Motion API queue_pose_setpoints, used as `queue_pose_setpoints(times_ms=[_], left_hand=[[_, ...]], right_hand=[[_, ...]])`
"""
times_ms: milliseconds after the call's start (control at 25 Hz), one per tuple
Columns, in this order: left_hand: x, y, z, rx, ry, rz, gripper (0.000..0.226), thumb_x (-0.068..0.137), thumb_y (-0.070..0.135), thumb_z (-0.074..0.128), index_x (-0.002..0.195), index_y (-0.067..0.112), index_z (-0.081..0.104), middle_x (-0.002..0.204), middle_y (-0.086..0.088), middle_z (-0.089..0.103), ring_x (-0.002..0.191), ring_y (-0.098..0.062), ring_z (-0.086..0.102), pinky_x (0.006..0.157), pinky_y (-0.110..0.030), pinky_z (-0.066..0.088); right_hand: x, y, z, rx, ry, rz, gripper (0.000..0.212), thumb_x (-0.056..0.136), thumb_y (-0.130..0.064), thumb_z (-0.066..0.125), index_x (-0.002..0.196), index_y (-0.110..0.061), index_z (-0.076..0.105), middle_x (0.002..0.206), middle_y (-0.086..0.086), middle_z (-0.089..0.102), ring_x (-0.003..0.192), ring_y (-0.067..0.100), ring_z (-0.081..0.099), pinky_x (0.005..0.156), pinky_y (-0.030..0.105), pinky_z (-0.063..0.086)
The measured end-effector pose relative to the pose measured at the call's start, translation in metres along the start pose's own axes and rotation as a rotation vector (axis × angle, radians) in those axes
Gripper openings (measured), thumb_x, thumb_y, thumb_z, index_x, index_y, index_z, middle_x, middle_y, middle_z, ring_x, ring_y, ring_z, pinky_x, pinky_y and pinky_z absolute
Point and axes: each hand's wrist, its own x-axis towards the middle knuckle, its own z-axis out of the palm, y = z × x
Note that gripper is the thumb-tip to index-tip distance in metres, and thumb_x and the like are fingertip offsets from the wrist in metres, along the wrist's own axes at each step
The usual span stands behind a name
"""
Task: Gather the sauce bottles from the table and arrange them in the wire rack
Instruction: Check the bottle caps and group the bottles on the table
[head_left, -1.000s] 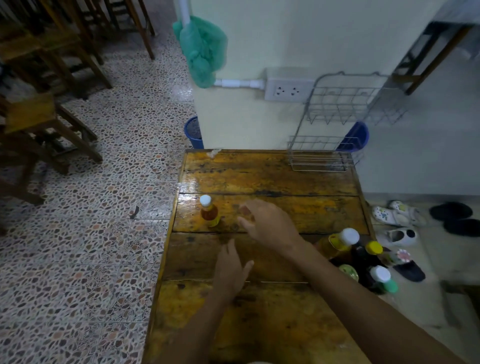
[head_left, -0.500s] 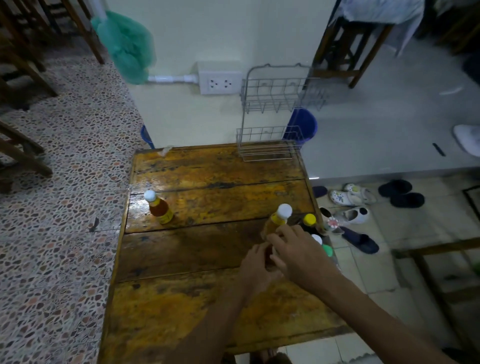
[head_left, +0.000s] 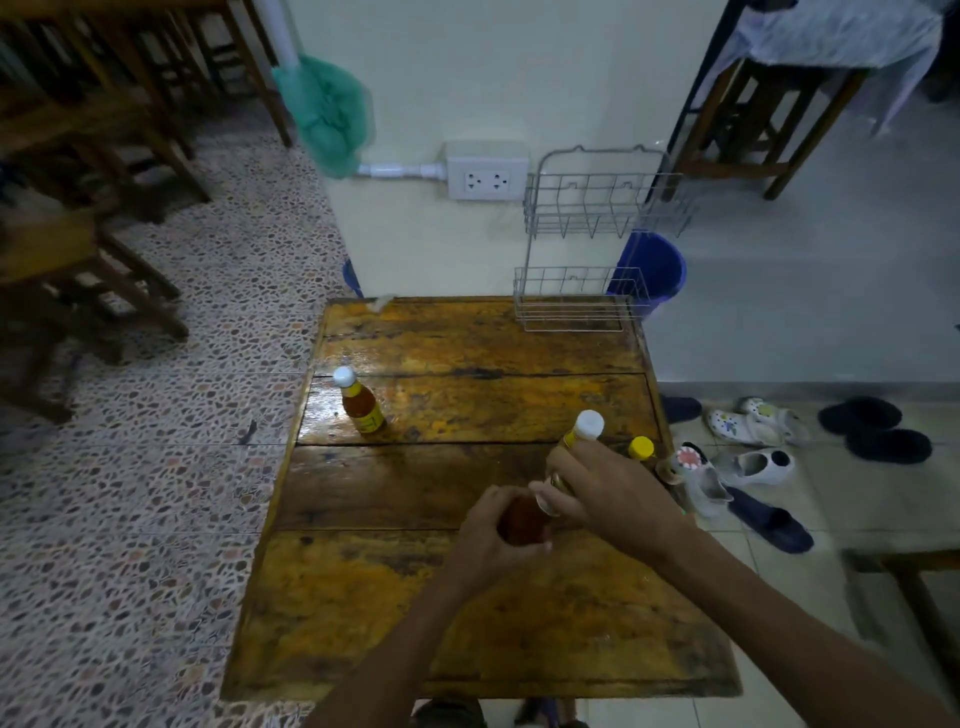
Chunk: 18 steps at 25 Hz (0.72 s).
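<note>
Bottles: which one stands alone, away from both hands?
The white-capped amber bottle near the table's left edge; the others cluster at the hands by the right edge.

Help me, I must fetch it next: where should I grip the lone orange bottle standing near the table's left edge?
Wrap the fingers round the body of the orange bottle, just below its white cap, coming from your near right. It stands upright and apart from everything else on the table, so nothing blocks that side.

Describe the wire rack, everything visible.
The wire rack is a two-tier frame of thin grey metal wire with an arched top. It stands upright at the table's far right corner, its back against the pale wall. Both baskets, upper and lower, hold no bottles. Nothing touches it but the tabletop; a blue bucket shows behind it.
</note>
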Motion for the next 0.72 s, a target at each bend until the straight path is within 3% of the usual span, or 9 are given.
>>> queue_pose_setpoints(times_ms=[80,160,280,440,560,640,720], left_hand=[[-0.009,0.006,-0.022,0.043,0.056,0.021,0.051,0.079,0.040,0.085,0.123,0.032,0.058,0.107,0.008,0.059,0.088,-0.009,0.061,0.069,-0.028,0.053],[-0.012,0.010,-0.042,0.105,0.096,0.022,0.050,0.075,0.041,0.084,0.116,0.036,0.057,0.098,0.011,0.061,0.080,-0.009,0.061,0.062,-0.030,0.052],[-0.014,0.009,-0.064,0.248,0.209,-0.005,0.059,0.068,0.054,0.081,0.117,0.032,0.058,0.101,0.011,0.066,0.085,-0.012,0.064,0.068,-0.039,0.057],[-0.013,-0.005,-0.082,0.395,0.330,-0.012,0.052,0.069,0.054,0.078,0.112,0.034,0.057,0.100,0.014,0.068,0.085,-0.008,0.064,0.067,-0.033,0.055],[-0.008,-0.017,-0.092,0.487,0.376,0.028,0.050,0.070,0.057,0.073,0.110,0.033,0.058,0.100,0.012,0.069,0.087,-0.010,0.067,0.067,-0.035,0.056],[-0.006,-0.025,-0.097,0.601,0.391,0.054,0.054,0.071,0.065,0.065,0.111,0.030,0.058,0.099,0.011,0.069,0.086,-0.012,0.067,0.068,-0.037,0.056],[-0.005,-0.034,-0.100,0.724,0.404,0.074,0.057,0.071,0.065,0.070,0.114,0.028,0.060,0.099,0.009,0.070,0.085,-0.014,0.068,0.067,-0.036,0.055]], right_hand=[[0.020,-0.005,-0.009,0.000,0.089,0.005,0.036,0.102,-0.047,0.034,0.089,-0.019,0.053,0.072,-0.001,0.057,0.059,0.017,0.051,0.042,0.038,0.047],[0.039,-0.013,-0.010,0.038,0.061,0.044,0.032,0.102,-0.046,0.025,0.084,-0.025,0.041,0.067,-0.003,0.056,0.055,0.018,0.050,0.046,0.040,0.047],[0.063,-0.021,-0.001,0.096,0.025,0.092,0.036,0.101,-0.047,0.017,0.082,-0.025,0.039,0.063,-0.003,0.054,0.052,0.018,0.050,0.049,0.043,0.047],[0.085,-0.030,0.019,0.115,0.011,0.206,0.036,0.103,-0.042,0.024,0.083,-0.022,0.045,0.060,-0.001,0.054,0.050,0.019,0.052,0.048,0.042,0.049],[0.096,-0.036,0.035,0.154,-0.021,0.323,0.032,0.105,-0.034,0.030,0.083,-0.020,0.048,0.065,0.000,0.057,0.054,0.018,0.054,0.051,0.041,0.051],[0.100,-0.038,0.047,0.027,-0.117,0.299,0.024,0.104,-0.027,0.032,0.088,-0.018,0.048,0.078,0.002,0.061,0.063,0.018,0.056,0.054,0.036,0.051],[0.101,-0.041,0.056,-0.025,-0.191,0.289,0.014,0.102,-0.023,0.040,0.097,-0.015,0.051,0.092,0.007,0.065,0.074,0.020,0.060,0.058,0.031,0.048]])
